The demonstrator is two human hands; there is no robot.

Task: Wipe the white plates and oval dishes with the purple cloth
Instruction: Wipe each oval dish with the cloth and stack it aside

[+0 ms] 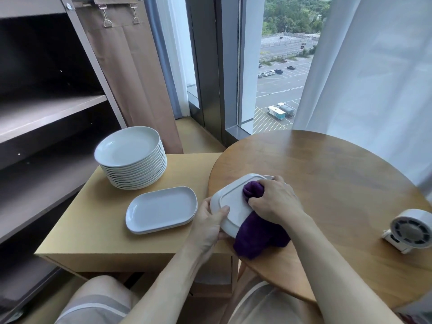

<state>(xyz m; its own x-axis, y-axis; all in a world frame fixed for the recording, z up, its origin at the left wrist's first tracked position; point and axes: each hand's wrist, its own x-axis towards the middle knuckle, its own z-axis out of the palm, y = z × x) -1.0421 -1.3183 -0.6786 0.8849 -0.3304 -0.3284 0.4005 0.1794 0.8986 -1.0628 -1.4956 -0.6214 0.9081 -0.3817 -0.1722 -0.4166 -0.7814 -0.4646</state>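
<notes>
- Over the surface (327,183) edge, the left grip (208,225) pinched the upturned oval dish (233,204) by its near-left rim.
- The right grip (273,202), curled round the purple cloth (257,237), pressed its far-right half.

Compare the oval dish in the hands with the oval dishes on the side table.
The held oval dish is underside up and tilted; the stacked oval dishes lie flat, face up. The left hand grips the held one while the right hand presses the purple cloth on it; the stacked ones are untouched. Both are white.
</notes>
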